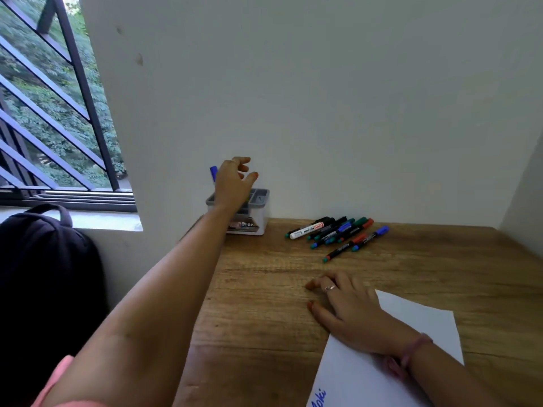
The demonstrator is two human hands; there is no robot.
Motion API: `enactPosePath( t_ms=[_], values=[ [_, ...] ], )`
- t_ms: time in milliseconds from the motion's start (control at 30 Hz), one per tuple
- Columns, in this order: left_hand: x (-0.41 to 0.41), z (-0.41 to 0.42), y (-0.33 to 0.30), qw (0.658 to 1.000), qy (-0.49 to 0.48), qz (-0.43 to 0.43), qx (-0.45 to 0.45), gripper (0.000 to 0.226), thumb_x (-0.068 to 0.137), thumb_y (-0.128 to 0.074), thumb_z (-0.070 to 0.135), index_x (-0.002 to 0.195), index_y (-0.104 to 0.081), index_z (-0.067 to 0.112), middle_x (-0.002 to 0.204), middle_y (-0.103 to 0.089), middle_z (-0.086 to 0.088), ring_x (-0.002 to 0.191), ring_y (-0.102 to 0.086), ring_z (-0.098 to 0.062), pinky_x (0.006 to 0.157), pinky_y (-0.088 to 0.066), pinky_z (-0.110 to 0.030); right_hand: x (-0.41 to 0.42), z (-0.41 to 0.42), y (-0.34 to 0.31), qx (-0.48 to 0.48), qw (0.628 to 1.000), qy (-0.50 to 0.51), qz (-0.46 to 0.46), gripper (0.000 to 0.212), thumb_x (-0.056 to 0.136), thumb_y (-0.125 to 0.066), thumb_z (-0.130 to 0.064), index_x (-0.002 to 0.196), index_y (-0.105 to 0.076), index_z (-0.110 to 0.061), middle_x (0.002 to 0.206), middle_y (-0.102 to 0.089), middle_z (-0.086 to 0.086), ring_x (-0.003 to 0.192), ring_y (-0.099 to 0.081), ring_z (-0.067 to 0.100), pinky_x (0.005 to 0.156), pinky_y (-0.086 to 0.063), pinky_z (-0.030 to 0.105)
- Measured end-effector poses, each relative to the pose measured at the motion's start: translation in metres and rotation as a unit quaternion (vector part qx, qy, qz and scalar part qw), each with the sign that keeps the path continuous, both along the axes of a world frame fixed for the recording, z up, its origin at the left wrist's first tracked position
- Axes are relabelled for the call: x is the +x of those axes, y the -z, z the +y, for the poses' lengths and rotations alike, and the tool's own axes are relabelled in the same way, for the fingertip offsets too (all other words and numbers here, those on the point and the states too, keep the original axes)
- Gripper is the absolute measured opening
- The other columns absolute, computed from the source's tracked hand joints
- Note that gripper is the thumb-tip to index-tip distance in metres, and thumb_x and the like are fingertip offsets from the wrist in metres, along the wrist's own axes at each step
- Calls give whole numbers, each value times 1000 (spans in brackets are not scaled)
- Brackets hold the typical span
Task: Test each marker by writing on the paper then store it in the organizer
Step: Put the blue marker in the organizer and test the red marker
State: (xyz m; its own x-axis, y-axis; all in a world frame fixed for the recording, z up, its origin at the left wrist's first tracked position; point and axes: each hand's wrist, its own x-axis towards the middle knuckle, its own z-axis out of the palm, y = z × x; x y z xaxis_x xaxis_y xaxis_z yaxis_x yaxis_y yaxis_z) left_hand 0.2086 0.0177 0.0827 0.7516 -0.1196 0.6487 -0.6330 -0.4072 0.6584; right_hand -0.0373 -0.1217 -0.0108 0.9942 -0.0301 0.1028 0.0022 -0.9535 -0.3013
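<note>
A left hand is seen above the grey desk organizer at the bench's rear, its grip loose and empty; a blue marker stands inside. The right hand, fingers relaxed, is rested on the paper's corner. Loose markers are heaped nearby.

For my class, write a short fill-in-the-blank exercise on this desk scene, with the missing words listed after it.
1. The blue marker stands upright in the ____.
2. The right hand rests partly on the sheet of ____.
3. The loose markers lie on the table to the ____ of the organizer.
4. The left hand hovers above the organizer, holding ____.

Missing words: organizer; paper; right; nothing
</note>
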Motion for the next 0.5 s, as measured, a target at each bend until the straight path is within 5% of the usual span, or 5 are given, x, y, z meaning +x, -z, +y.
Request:
enactPosePath(
  t_ms=[267,400,500],
  values=[
    [-65,-70,34,993,104,21,54,24,87,-62,19,110,-62,13,98,-62,-7,73,-55,-9,69,-45,-20,-2,0,-4,-9,1000,-1,-2,42,96,-34,-47,135,-35,-33,136,-32,-2,129,-26,18,102,-21,37],
    [-92,-86,48,971,163,68,160,17,86,-64,28,96,-63,14,79,-62,5,66,-52,0,54,-40,-6,-2,0,-3,-29,1000,-3,-9,43,97,-33,-45,136,-37,-29,137,-35,2,129,-28,22,102,-23,42],
    [-105,-91,65,951,186,93,230,24,84,-65,35,93,-63,14,75,-60,9,68,-54,-3,57,-40,-14,-2,0,-3,-40,999,-1,-5,44,97,-33,-45,136,-37,-26,135,-36,6,126,-31,25,101,-25,43]
  ],
)
